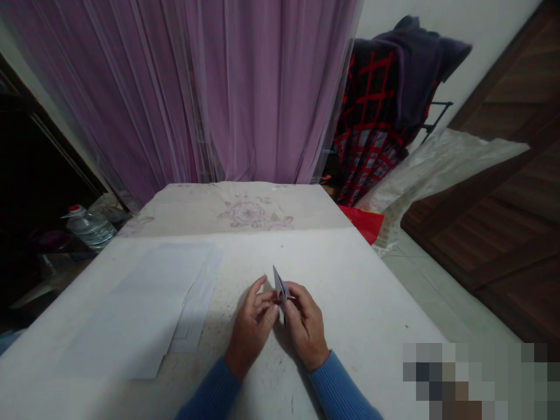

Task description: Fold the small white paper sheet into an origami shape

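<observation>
A small folded piece of paper [279, 284] with a pointed top stands upright between my hands, above the white table. My right hand [306, 324] is closed on its right side, the thumb in front and the fingers behind. From the left, my left hand [251, 329] pinches the lower edge with thumb and fingertips, while its index finger is raised beside the paper. The folds lower down are partly hidden by the fingers. Sheets of pale paper [131, 309] lie flat to the left of my left hand, overlapping one another.
The table [359, 315] has a flowered cloth [196, 207] along its far end. Purple curtains [262, 87] hang behind it. A large plastic bottle [90, 227] stands off the left edge. At the right are a red bag [365, 224], plastic sheeting [441, 163] and draped clothes [376, 99].
</observation>
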`<move>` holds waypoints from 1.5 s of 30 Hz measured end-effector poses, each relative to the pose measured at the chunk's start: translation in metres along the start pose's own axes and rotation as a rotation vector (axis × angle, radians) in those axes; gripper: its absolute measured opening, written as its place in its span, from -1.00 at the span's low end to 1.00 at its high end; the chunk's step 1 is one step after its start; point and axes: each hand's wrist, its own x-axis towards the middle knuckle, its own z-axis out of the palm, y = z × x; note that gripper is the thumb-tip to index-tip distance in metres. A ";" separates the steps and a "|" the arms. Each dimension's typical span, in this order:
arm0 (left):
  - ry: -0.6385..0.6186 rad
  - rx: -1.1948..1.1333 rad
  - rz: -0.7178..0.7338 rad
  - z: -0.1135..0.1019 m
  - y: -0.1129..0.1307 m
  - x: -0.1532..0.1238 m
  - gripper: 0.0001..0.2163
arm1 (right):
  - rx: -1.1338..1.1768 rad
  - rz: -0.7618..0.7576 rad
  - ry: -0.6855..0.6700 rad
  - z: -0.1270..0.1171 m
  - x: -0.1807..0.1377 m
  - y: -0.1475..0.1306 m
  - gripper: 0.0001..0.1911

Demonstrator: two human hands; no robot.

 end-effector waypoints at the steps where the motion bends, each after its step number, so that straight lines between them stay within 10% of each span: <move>1: -0.009 0.012 0.008 0.000 0.001 0.000 -0.42 | 0.007 0.007 -0.004 0.000 0.000 -0.001 -0.74; 22: 0.098 0.372 0.196 -0.014 0.004 0.000 -0.72 | 0.017 0.180 -0.025 -0.007 0.004 -0.001 -0.72; 32: 0.116 0.946 0.604 -0.020 0.017 -0.003 -0.75 | 0.012 0.274 -0.128 -0.015 0.008 -0.001 -0.74; 45: -0.271 1.234 0.703 -0.021 0.041 -0.006 -0.62 | -0.093 0.142 -0.051 -0.018 0.010 -0.007 -0.76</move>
